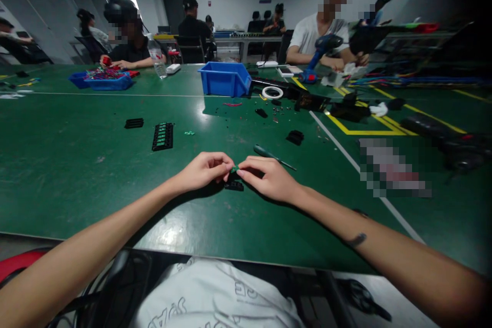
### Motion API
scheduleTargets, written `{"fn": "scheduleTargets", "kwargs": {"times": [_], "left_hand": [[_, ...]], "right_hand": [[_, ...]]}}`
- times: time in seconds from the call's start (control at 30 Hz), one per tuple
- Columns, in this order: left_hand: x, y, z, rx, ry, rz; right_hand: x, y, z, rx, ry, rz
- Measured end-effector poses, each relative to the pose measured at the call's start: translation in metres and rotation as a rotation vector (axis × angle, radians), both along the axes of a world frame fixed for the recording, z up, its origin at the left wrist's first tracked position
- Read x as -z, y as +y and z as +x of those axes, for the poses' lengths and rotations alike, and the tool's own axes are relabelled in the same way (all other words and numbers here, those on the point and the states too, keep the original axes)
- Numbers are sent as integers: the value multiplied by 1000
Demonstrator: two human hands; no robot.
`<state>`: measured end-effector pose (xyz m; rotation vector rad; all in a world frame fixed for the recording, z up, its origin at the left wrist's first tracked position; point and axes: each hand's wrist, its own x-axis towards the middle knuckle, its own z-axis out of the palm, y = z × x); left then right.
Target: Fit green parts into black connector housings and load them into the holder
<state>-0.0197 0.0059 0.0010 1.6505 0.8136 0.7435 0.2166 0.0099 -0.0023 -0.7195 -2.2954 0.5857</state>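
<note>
Between the fingertips of my left hand (207, 170) and my right hand (265, 177) is a tiny green circuit board (234, 168). Both hands pinch it from either side. Just below it on the table lies a small black plastic part (234, 186), partly covered by my left fingers. A green-handled screwdriver (269, 154) rests beyond my right hand. Farther left, a black tray (162, 136) carries a row of green boards, with a few loose green boards (189, 133) beside it.
Behind the tray is a slotted black part (134, 123); black pieces (295, 137) lie right. A blue bin (224, 80), a white tape ring (272, 93) and a blue power drill (322, 56) stand farther back. Co-workers sit across the green table (96, 179).
</note>
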Motion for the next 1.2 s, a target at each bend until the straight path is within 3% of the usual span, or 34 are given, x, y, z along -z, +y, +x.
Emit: {"fn": "scheduleTargets", "kwargs": {"times": [0.3, 0.53, 1.2], "left_hand": [[-3, -1, 0, -10, 30, 19], [-2, 0, -2, -1, 45, 29], [-2, -1, -2, 4, 64, 65]], "right_hand": [[-2, -2, -1, 10, 25, -17], [1, -2, 0, 8, 44, -112], [-1, -3, 0, -5, 25, -53]]}}
